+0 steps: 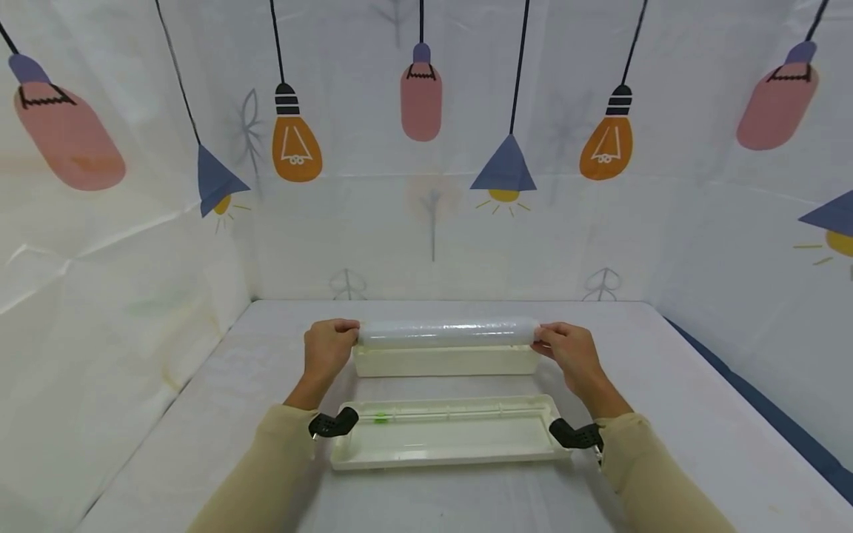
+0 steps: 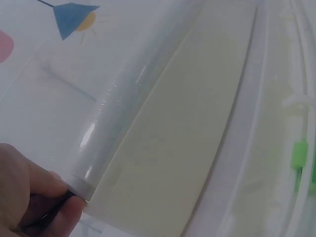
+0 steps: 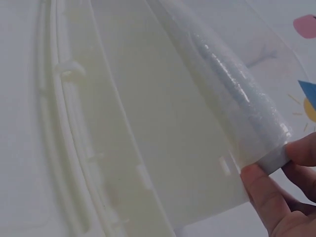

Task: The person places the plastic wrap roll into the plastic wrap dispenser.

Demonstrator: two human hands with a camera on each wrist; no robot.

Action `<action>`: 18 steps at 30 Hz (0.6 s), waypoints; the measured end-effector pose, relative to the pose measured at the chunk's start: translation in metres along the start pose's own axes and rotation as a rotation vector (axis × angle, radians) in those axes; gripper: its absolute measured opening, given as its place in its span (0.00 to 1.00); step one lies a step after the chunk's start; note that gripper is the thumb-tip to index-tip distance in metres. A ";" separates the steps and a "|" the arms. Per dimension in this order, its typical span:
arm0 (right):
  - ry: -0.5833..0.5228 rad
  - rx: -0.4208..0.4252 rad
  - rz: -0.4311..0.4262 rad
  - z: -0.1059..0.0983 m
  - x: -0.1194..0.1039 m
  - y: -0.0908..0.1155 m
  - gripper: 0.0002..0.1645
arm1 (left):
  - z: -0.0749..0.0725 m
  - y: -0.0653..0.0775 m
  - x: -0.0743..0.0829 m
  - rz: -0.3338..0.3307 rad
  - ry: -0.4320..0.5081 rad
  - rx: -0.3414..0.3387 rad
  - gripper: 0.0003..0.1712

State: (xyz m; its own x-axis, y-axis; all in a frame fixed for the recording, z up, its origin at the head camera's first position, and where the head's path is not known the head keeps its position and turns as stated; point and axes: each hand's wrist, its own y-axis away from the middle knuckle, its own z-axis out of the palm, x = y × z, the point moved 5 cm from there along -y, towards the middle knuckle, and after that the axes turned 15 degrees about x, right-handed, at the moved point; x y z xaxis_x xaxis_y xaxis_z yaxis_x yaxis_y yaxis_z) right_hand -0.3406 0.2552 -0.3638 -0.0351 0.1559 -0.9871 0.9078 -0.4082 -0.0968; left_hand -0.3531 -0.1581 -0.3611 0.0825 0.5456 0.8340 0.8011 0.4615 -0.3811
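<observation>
A roll of cling film (image 1: 448,333) lies lengthwise at the top of a long cream box (image 1: 446,363). My left hand (image 1: 329,348) pinches the roll's left end between thumb and fingers. At the opposite end, my right hand (image 1: 568,354) grips the tube's end, its grey core showing in the right wrist view beside the fingertips (image 3: 256,180). Nearer to me, the cream lid (image 1: 460,437) rests on the table with its inner side up. A green slider (image 1: 380,418) sits on the rail along the lid's far edge.
A white-covered table (image 1: 666,370) carries everything. Behind it hangs a white sheet (image 1: 373,237) printed with lamps and bulbs, and similar sheets close off both sides. Black wrist mounts (image 1: 333,423) overlap the lid's ends in the head view.
</observation>
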 end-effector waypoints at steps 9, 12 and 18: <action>0.080 -0.040 -0.065 0.000 0.002 0.003 0.20 | 0.001 0.001 -0.001 -0.023 -0.028 -0.030 0.14; 0.099 -0.041 -0.084 0.000 0.003 0.002 0.21 | 0.003 0.001 -0.001 -0.022 -0.034 -0.039 0.14; 0.174 -0.055 -0.160 -0.001 -0.002 0.000 0.19 | 0.005 0.002 0.001 0.014 -0.030 -0.055 0.13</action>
State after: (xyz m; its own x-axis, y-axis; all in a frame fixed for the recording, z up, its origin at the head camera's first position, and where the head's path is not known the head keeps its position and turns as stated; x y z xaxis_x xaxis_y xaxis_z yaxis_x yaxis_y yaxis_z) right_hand -0.3403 0.2560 -0.3614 -0.1125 0.3690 -0.9226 0.9180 -0.3168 -0.2386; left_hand -0.3541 -0.1532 -0.3635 0.0765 0.5731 0.8159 0.8315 0.4150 -0.3694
